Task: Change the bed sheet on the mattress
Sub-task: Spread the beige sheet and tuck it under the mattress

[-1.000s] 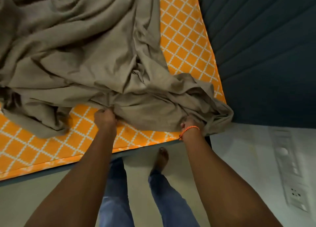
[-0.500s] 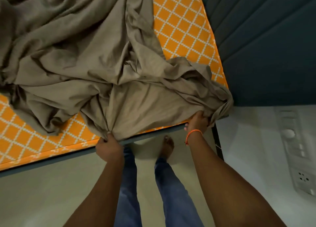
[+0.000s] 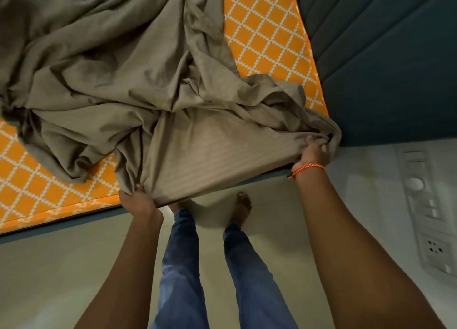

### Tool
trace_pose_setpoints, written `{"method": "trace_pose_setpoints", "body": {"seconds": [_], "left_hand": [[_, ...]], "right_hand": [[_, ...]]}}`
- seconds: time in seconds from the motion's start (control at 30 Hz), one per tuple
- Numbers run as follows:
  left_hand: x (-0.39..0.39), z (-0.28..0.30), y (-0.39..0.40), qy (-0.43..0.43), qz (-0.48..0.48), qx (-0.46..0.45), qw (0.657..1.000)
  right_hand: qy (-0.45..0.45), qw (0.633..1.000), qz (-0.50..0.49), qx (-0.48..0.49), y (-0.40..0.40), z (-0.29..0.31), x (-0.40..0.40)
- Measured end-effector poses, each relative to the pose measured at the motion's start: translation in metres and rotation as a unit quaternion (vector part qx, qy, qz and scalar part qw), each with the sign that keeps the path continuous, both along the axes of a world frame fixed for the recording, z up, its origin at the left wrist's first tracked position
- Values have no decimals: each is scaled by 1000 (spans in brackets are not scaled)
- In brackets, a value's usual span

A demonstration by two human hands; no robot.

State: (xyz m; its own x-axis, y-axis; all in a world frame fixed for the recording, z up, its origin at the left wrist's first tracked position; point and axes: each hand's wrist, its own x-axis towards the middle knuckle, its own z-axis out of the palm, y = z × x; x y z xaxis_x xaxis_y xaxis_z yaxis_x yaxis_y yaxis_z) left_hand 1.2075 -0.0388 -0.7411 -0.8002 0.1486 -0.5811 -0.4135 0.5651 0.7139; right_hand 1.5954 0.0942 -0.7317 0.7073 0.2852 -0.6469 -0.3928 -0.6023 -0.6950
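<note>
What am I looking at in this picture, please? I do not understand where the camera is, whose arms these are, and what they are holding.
The camera sits on a person's head and looks forward and down, so you see that person's own two arms, jeans and bare feet. There is no machine here.

The orange surface with the white diamond pattern is the mattress. A crumpled grey-brown bed sheet lies over much of it. The dark teal panel to the right stands beside the bed.

Both hands grip the near edge of the sheet. The left hand pinches it at the mattress edge. The right hand, with an orange wrist band, holds it near the mattress corner. The cloth between the hands is stretched smooth.

On the right wall there is a switch panel.
</note>
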Motion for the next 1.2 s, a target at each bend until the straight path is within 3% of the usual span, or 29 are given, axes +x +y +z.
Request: {"method": "trace_pose_setpoints", "body": {"seconds": [0.13, 0.2, 0.33, 0.4, 0.47, 0.53, 0.6, 0.67, 0.77, 0.87, 0.97, 1.1, 1.2], "left_hand": [[9, -3, -15, 108, -65, -51, 991], [20, -1, -33, 144, -62, -93, 983], [14, 2, -68, 61, -73, -251, 963], [0, 2, -53, -14, -54, -286, 957], [-2, 9, -21, 38, -4, -342, 939], [7, 27, 14, 151, -20, -367, 918], [17, 41, 37, 269, -70, -303, 912], [28, 47, 57, 352, -191, -162, 902], [50, 56, 112, 297, -323, 46, 897], [64, 65, 176, 261, -431, 138, 853], [51, 57, 241, 263, -483, 179, 816], [29, 36, 318, 207, -511, 129, 824], [17, 9, 357, 176, -537, 59, 823]], "right_hand": [[-149, 989, -16, 11, -44, 7, 9], [-133, 989, -56, -42, -90, 2, 4], [-1, 986, -37, -164, -159, -39, 6], [-7, 973, 43, -225, -154, -42, -1], [-151, 938, 135, -282, -125, -12, -28], [-299, 902, 177, -256, -92, 8, -57], [-375, 883, 245, -140, -59, 14, -87], [-389, 857, 339, 11, -19, 17, -118], [-412, 785, 446, 125, 52, 27, -160], [-465, 736, 481, 101, 114, 34, -196], [-437, 762, 471, 80, 169, 32, -218], [-329, 815, 475, 47, 228, 19, -219], [-302, 821, 485, 2, 256, 4, -219]]}}
